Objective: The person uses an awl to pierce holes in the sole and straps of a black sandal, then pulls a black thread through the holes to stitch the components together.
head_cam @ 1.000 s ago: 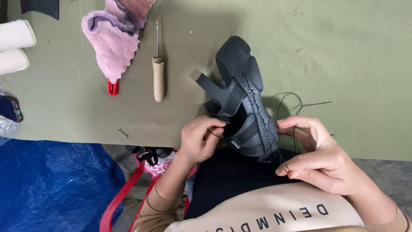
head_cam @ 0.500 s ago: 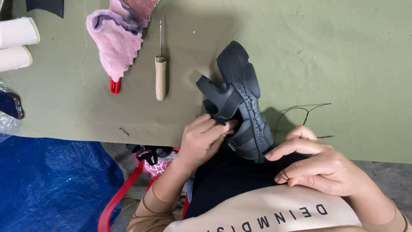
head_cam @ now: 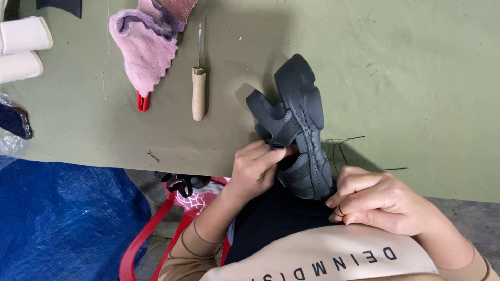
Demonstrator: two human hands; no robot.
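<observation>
Both hands work at a dark grey chunky-soled sandal with wide straps (head_cam: 302,125), which lies on its side at the near edge of the olive green worktop (head_cam: 406,78), its heel end hanging over the person's lap. Seen from the head camera, the left hand (head_cam: 255,169) has its fingers curled together and pinches a strap of the sandal near its middle, thumb and forefinger meeting at the strap. The right hand (head_cam: 372,200) sits just beside the sandal's lower end, its fingers folded into a loose fist and pressed to the thumb, with a thin dark thread (head_cam: 341,148) wound about one finger; the thread loops loosely over the worktop behind the hand. Well apart to the left on the worktop lie a metal awl with a pale wooden handle (head_cam: 198,88), a piece of pink fleecy fabric (head_cam: 146,52) lying over a red-handled tool (head_cam: 142,102), and two white rolls (head_cam: 23,49) at the far left edge. Below the worktop's edge show a blue plastic sheet (head_cam: 62,218) and part of a red plastic stool frame (head_cam: 151,234). The person wears a beige top with a tan long sleeve.
</observation>
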